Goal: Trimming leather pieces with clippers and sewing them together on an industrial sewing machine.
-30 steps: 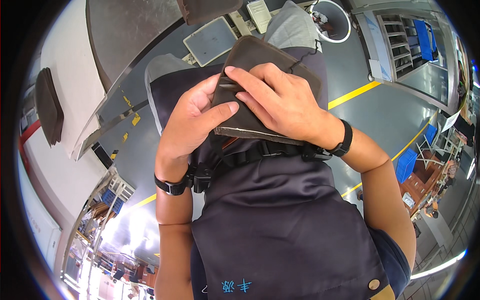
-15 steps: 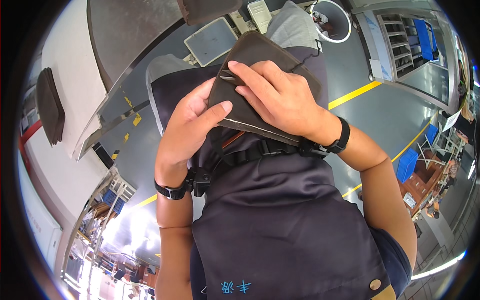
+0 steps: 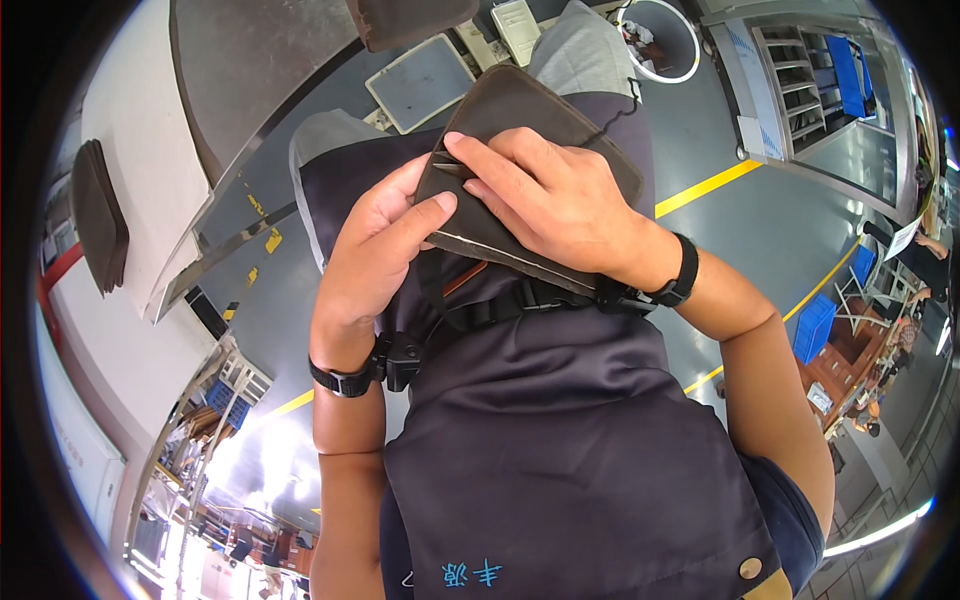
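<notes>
A grey floor [image 3: 700,240] with yellow lines spreads beneath everything. The table [image 3: 250,70] fills the upper left, a dark surface with a pale section toward its left edge. A metal unit [image 3: 790,90] with shelves stands at the upper right of the floor. The seated person wears a dark apron [image 3: 560,450], which covers the torso and reaches over the lap. A white-rimmed bin [image 3: 675,55] stands on the floor beyond the right knee, and a flat grey tray-like panel [image 3: 423,82] lies low between the table's edge and the knees. A blue crate [image 3: 815,330] sits farther off, toward the floor's right edge. A stack of dark brown flat pieces [image 3: 100,217] lies by the left edge of the table's pale section.

The dark brown panel [image 3: 510,105] is over the apron's lap part, tilted, its pale-lined lower edge toward the belt. The left hand [image 3: 375,230] has its grip on the panel's left edge, thumb on top, fingers mostly hidden. The right hand [image 3: 560,195] lies across the panel, its grip closed around a thin metal tool [image 3: 449,167]; only the tip shows, between index finger and thumb, near the panel's left edge. Smallest is a brass-coloured snap [image 3: 750,568] at the apron's lower right corner.
</notes>
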Demonstrator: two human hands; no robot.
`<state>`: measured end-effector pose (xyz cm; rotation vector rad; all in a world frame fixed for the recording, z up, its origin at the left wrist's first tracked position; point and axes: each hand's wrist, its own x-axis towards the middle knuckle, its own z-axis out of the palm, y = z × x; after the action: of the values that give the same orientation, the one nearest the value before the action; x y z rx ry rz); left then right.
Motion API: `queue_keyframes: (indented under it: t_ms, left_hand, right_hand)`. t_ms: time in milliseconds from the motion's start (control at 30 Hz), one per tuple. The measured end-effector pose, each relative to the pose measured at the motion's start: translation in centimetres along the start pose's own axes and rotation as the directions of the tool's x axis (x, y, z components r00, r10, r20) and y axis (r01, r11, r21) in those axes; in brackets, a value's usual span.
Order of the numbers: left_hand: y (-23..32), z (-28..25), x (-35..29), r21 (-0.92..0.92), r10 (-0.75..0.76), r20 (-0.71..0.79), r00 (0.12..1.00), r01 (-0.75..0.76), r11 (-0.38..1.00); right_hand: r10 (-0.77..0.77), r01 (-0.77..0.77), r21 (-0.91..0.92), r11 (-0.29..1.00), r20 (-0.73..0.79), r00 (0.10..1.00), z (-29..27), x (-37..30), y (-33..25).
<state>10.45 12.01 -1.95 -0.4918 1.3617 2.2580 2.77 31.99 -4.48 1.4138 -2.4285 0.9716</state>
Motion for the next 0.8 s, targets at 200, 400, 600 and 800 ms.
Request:
queue_keyframes:
  t_ms: [200, 400, 600, 800]
  left_hand:
    - [0.08, 0.19, 0.07, -0.022, -0.016, -0.025, 1.0, 0.016, 1.0]
    - [0.02, -0.06, 0.18, -0.029, -0.039, -0.02, 0.999, 0.038, 0.999]
    - [0.09, 0.34, 0.2, -0.051, -0.038, -0.063, 0.997, 0.035, 0.998]
    - [0.05, 0.2, 0.45, -0.052, -0.045, -0.044, 0.998, 0.042, 0.998]
  right_hand:
    - [-0.008, 0.008, 0.02, 1.0, -0.009, 1.0, 0.11, 0.03, 0.18]
    - [-0.034, 0.034, -0.009, 0.999, 0.009, 0.999, 0.29, -0.19, 0.35]
    - [-0.029, 0.029, -0.004, 1.0, 0.003, 1.0, 0.43, -0.36, 0.44]
    - [-0.089, 0.089, -0.011, 0.996, 0.003, 0.996, 0.58, -0.32, 0.82]
